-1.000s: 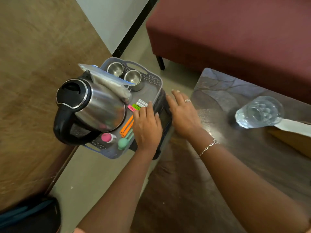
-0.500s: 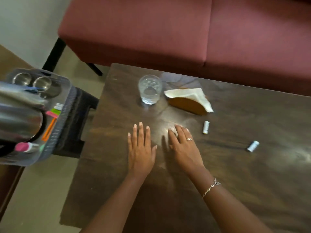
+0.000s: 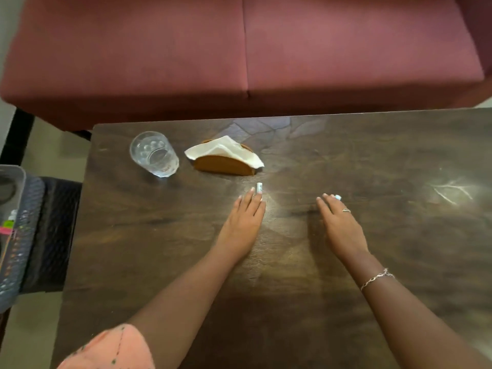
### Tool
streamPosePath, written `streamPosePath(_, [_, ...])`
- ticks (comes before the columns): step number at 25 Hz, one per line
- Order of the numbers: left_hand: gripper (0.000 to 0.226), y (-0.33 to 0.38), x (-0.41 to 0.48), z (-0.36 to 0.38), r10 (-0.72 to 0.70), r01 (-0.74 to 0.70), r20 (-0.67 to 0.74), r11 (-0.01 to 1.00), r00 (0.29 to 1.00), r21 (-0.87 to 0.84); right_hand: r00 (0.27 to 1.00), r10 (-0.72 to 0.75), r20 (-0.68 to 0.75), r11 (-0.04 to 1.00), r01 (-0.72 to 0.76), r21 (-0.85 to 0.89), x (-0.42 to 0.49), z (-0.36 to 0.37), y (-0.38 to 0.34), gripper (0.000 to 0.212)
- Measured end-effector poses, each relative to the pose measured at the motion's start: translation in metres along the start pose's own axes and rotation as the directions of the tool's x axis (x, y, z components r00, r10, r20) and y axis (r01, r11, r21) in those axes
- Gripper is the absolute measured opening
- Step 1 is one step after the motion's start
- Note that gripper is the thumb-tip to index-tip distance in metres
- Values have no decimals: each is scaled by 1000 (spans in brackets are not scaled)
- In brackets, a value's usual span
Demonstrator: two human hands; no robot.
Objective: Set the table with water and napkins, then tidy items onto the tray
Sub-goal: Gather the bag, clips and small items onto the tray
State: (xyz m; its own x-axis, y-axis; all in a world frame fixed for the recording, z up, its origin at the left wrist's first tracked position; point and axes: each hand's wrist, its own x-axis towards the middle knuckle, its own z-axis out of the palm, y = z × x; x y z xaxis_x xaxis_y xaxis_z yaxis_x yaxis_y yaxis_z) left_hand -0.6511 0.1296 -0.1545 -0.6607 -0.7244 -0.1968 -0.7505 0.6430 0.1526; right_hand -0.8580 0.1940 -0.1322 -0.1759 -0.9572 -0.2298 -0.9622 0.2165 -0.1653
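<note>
Nearest us, a peach sleeve [image 3: 111, 350] covered the left upper arm, and both forearms reached out over the dark wooden table [image 3: 399, 235]. The left hand [image 3: 241, 225] lay flat, fingers straight and together, gripping nothing. A white tube [image 3: 259, 188] lay just off its fingertips, and we could not tell whether they touched it. The right hand [image 3: 340, 225], with a ring [image 3: 346, 210] and a bracelet [image 3: 376, 278], was likewise open and flat, its fingertips over a second white tube [image 3: 338, 197], mostly hidden. Off the table at the far left, the grey tray [image 3: 18, 262] sat on a dark stool [image 3: 53, 235]. Farther on stood a clear glass [image 3: 154, 154], and just beside it a wooden holder [image 3: 223, 165] with white napkins [image 3: 225, 151]. Beyond them we saw a maroon sofa [image 3: 239, 49].
</note>
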Motion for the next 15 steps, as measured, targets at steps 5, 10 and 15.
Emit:
streamPosePath(5, [48,-2,54,3,221,-243,138,956,965,167,981,-21,194,995,39,-90,21,16,49,52])
streamPosePath(10, [24,-6,63,10,218,-227,71,958,973,177,959,77,273,992,-46,-118,22,22,54,41])
streamPosePath(15, [32,-8,52,3,196,-200,40,964,980,174,999,23,44,989,-16,-150,16,26,51,17])
